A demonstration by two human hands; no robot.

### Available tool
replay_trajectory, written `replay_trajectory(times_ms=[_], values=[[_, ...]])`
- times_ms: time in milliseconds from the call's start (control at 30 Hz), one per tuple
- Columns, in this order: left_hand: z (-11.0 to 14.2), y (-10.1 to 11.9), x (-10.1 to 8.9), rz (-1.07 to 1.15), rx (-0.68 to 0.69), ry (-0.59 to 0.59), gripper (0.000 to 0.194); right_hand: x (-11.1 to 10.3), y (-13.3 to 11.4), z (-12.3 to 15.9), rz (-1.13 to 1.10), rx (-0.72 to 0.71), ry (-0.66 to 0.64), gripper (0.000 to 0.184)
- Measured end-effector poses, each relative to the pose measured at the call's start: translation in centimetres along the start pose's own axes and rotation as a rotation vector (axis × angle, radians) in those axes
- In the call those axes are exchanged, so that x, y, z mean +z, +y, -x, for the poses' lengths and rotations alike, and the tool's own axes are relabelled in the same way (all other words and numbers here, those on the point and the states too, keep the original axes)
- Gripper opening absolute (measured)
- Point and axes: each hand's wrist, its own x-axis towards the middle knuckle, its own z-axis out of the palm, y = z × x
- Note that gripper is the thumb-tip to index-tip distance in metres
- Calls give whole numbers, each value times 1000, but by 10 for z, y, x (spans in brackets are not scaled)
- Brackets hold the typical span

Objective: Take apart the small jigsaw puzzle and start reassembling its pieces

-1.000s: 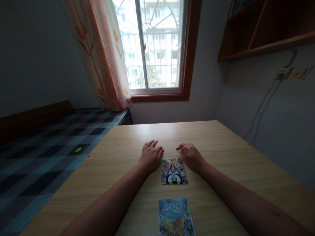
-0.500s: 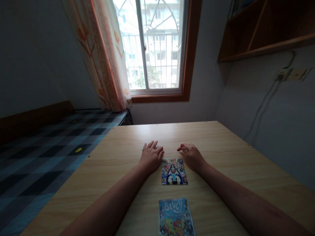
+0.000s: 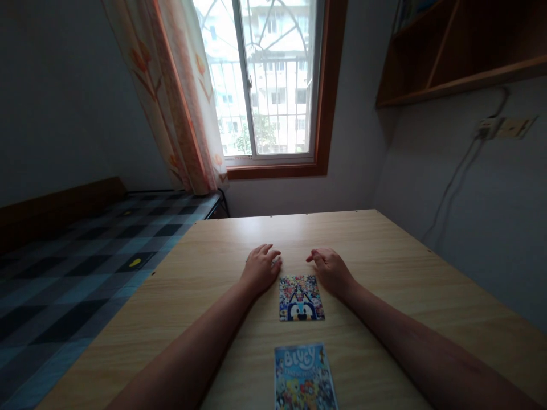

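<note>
The near-square picture card (image 3: 301,298) lies flat at lower centre of the frame, no clear long axis, between and slightly below both hands, neither clearly nearer. The left hand (image 3: 260,269) bends its fingers, the right hand (image 3: 332,270) curls; whether either grip holds anything, I cannot tell. Below lies the Bluey sheet (image 3: 305,378), on the table (image 3: 192,319).

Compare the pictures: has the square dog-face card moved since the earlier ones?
No: the square dog-face card keeps its place against the far edge of the wooden tabletop.
</note>
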Motion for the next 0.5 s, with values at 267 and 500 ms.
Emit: replay_trajectory(times_ms=[267,500], values=[[-6,-1,-1,65,-71,-43,27,1,3,-2,-1,66,-6,51],[-6,0,-10,-10,-155,1,20,1,4,-3,5,85,1,52]])
